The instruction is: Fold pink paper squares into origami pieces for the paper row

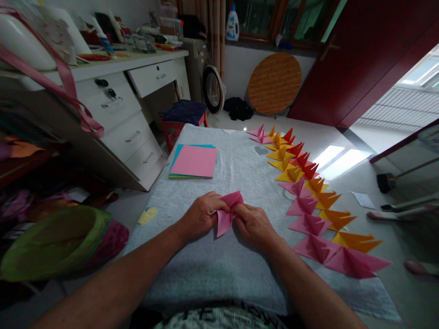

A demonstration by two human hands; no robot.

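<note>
Between my two hands is a partly folded piece of pink origami paper (225, 222), held just above the cloth-covered table. My left hand (205, 214) pinches its left side with thumb and fingers. On the other side, my right hand (253, 225) grips the paper, its fingers closed and partly hiding the folds. Beyond the hands lies a stack of square paper (195, 161), pink on top with blue and green edges showing. Along the table's right side stand rows of folded paper cranes, among them a pink crane (316, 247), a yellow crane (290, 173) and a red crane (310, 170).
A light grey-blue cloth (236, 155) covers the table. To the left are a bin with a green liner (58, 242) and a white desk (116, 109). A stool (187, 112) stands behind the table, near an open washing machine door (213, 89).
</note>
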